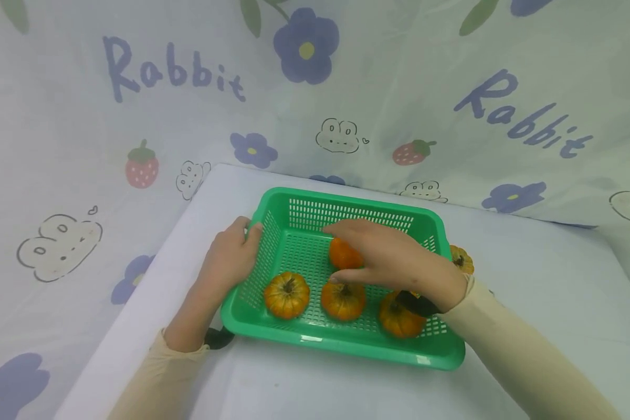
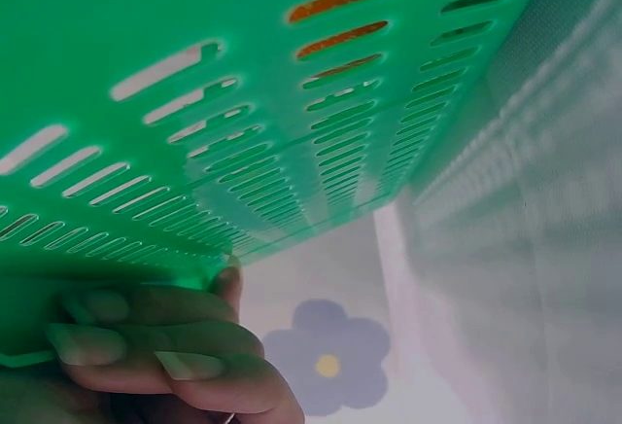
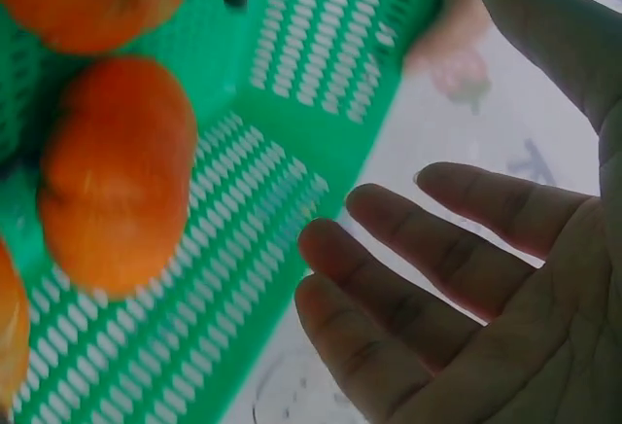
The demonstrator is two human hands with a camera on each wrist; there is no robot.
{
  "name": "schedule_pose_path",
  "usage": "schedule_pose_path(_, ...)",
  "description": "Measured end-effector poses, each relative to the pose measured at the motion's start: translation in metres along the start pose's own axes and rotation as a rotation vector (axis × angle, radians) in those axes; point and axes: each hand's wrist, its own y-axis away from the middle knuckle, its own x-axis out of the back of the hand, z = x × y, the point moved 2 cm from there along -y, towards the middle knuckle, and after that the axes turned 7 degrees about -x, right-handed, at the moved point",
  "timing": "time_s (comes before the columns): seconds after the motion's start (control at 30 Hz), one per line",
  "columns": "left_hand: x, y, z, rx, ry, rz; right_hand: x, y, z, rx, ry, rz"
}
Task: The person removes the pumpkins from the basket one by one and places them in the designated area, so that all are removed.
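Left hand [image 1: 228, 254] has its fingers hooked round the left rim of a glossy green plastic basket [image 1: 346, 346] with slotted walls; right hand [image 1: 388, 254] is loose with fingers apart, over the basket; inside sit 4 squat, ribbed orange pumpkins [image 1: 287, 296]; 1 more pumpkin [image 1: 463, 259] is on the white table [image 1: 530, 291] just beyond the right wall; "Rabbit" reads 2 times on the flowery, strawberry-and-bunny backdrop [image 1: 189, 122]

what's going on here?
A person's left hand grips the left side of a green basket. The right hand, fingers spread and holding nothing, is over the basket. Four small pumpkins show inside, one of them partly hidden beneath that hand. Another pumpkin sits outside, past the basket's right side.
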Motion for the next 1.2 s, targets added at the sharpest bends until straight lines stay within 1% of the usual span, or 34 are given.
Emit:
schedule_pose_path(0.2, -0.002, -0.002, 0.001, -0.006, 0.0, -0.003, -0.019, -0.023, -0.009, 0.095, 0.002, -0.065)
schedule_pose_path(0.3, -0.005, -0.003, 0.001, -0.019, -0.006, -0.002, -0.028, -0.032, -0.01, 0.103, -0.007, -0.1)
schedule_pose_path(0.43, -0.005, -0.002, 0.003, -0.028, -0.02, -0.004, -0.043, -0.039, -0.011, 0.094, -0.034, -0.162)
schedule_pose_path(0.6, -0.003, -0.001, 0.006, -0.026, -0.007, -0.013, -0.061, -0.043, -0.012, 0.1, -0.051, -0.21)
schedule_pose_path(0.73, -0.001, 0.001, 0.005, -0.01, 0.001, -0.016, -0.071, -0.045, -0.014, 0.115, -0.051, -0.239)
schedule_pose_path(0.87, -0.001, 0.001, 0.003, 0.002, 0.013, -0.021, -0.077, -0.046, -0.016, 0.122, -0.032, -0.259)
schedule_pose_path(1.2, 0.003, 0.002, 0.004, 0.008, 0.046, -0.018, -0.08, -0.05, -0.015, 0.137, -0.005, -0.247)
